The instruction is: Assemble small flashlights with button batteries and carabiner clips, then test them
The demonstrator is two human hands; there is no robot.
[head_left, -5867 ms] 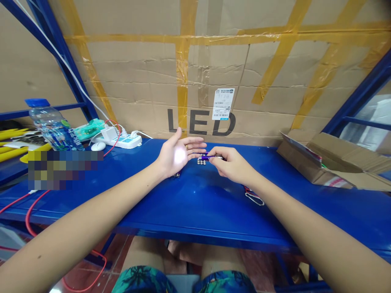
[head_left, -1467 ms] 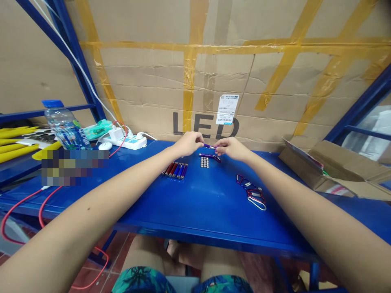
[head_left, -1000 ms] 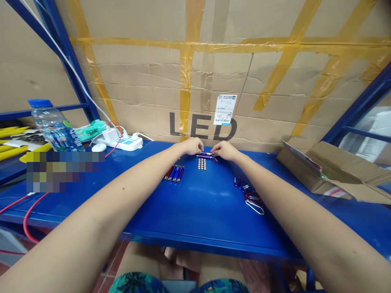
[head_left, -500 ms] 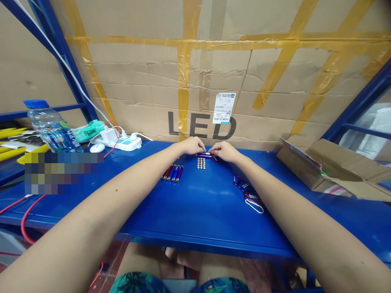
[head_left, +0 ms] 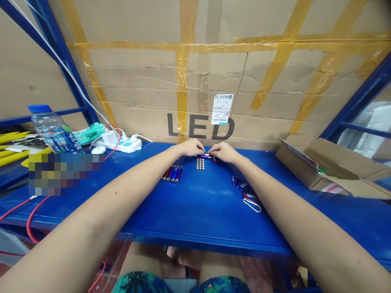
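Observation:
At the back of the blue table, my left hand and my right hand face each other, fingers pinched. Between them is a small shiny purple metal tube, its left end at my left fingertips and its right end at my right fingertips. A small dark carabiner lies beside my right fingers. Just in front sits a neat block of silver button cells in rows. Left of these, several red and blue metal tubes lie side by side, partly behind my left forearm. Several carabiners lie by my right forearm.
A large taped cardboard box stands behind the table. An open carton is at the right. On the left are a plastic bottle, a white power strip, a white mouse and red cables.
The view has shifted slightly. Both hands stay at the purple tube, with the right fingertips slightly closer to the left ones. The button cells, tubes and carabiners lie as before.

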